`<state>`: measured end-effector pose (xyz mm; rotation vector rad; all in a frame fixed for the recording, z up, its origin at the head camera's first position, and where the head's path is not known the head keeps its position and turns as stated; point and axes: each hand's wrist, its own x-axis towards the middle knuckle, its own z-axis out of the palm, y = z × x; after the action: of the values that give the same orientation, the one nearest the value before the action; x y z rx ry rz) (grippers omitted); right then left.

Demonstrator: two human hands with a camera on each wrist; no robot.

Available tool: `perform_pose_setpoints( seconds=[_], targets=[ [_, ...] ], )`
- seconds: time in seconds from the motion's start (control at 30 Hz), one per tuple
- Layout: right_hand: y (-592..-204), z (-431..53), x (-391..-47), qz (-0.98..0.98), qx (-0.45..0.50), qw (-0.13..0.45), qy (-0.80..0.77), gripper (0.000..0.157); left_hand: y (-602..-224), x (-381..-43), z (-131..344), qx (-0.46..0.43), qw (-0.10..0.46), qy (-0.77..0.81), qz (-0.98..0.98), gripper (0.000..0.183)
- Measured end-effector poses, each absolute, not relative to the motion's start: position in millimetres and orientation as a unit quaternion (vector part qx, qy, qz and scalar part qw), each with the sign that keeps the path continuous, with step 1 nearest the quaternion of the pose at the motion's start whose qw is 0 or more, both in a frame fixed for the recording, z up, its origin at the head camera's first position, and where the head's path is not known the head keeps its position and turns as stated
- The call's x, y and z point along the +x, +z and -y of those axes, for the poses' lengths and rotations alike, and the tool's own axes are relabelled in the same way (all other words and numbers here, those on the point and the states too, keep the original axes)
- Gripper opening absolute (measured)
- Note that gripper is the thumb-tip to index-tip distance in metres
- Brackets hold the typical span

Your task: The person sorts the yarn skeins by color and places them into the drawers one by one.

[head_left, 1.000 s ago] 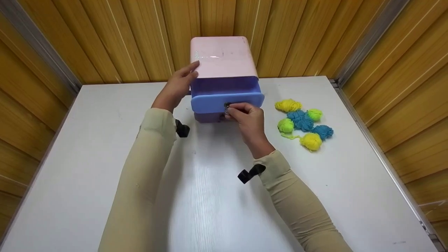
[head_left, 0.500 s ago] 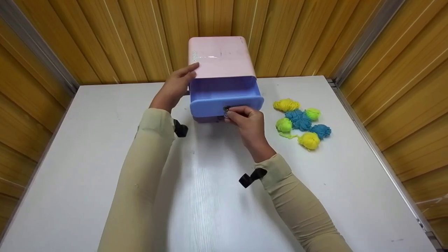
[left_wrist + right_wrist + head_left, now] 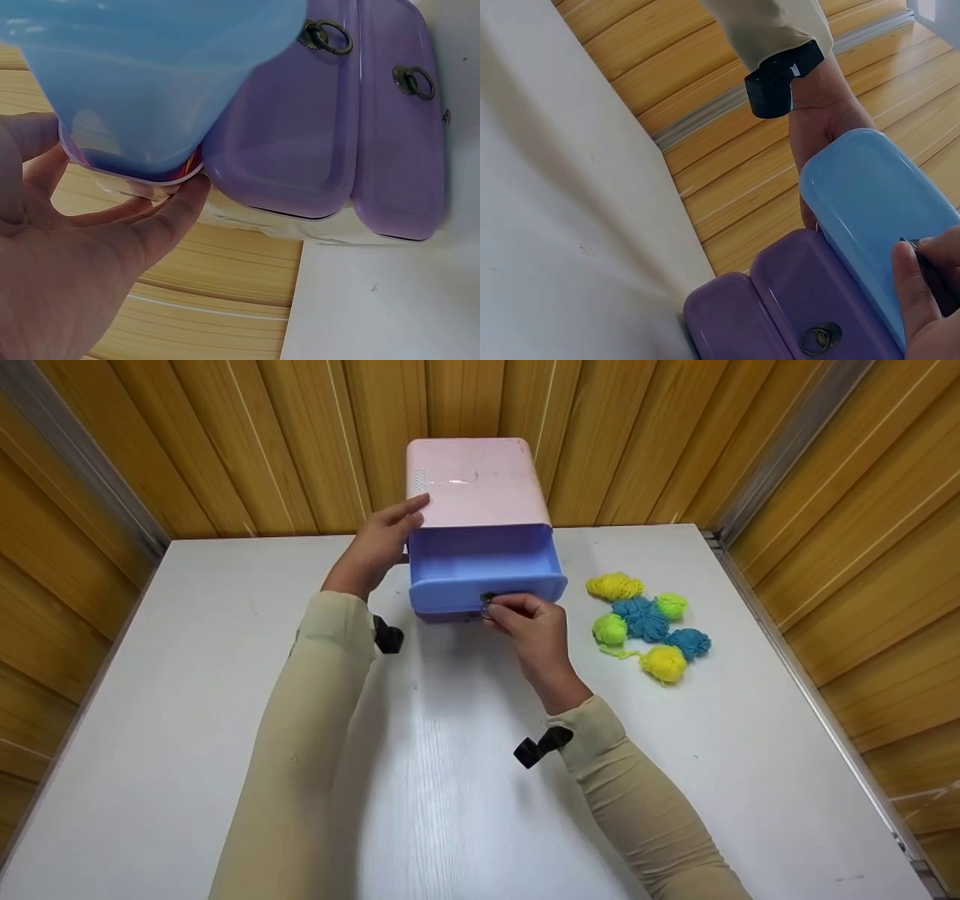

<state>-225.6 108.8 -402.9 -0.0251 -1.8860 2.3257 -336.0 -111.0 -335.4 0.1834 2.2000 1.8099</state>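
A small chest of drawers with a pale pink casing stands at the back of the table. Its blue top drawer is pulled well out, and the inside shows a bare blue floor. My right hand pinches the drawer's ring pull between thumb and fingers. On the chest's upper left edge rests my left hand, its fairly straight fingers on the top and side. Two purple drawers, a middle one and a lower one, sit closed below, each with a ring pull.
Several balls of yarn lie to the right of the chest: yellow, blue and green. They are on the white table. Wood-patterned panels stand close behind the chest and at both sides.
The blue drawer has slid further out toward me, with my right hand drawing back on its ring pull. More of the drawer's inside shows. My left hand stays on the chest.
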Motion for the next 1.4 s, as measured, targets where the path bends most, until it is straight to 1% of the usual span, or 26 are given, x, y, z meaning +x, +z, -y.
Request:
perform_pose_setpoints(
  seconds=[0.37,0.53,0.9,1.17,1.27,1.4],
  targets=[
    [-409.8,-115.2,-223.4,0.618,0.015,0.065,0.784,0.016,-336.5,-337.7,111.5,0.063,0.142,0.625,-0.765,0.041],
    [-414.7,-123.0,-223.1,0.629,0.012,0.063,0.775,0.018,-334.3,-337.6,111.0,0.060,0.144,0.628,-0.763,0.041],
    [-428.5,-149.6,-221.9,0.649,0.002,0.066,0.758,0.014,-335.8,-337.2,110.2,0.061,0.142,0.635,-0.757,0.041],
    [-434.6,-167.7,-222.7,0.673,-0.025,0.070,0.736,0.012,-317.1,-321.8,106.6,0.052,0.157,0.631,-0.758,0.042],
    [-436.1,-172.9,-222.7,0.681,-0.028,0.070,0.728,0.014,-313.1,-317.8,106.0,0.050,0.157,0.627,-0.762,0.042],
    [-438.2,-180.6,-222.8,0.693,-0.034,0.070,0.717,0.018,-317.2,-321.5,106.7,0.050,0.155,0.624,-0.765,0.042]
  ],
)
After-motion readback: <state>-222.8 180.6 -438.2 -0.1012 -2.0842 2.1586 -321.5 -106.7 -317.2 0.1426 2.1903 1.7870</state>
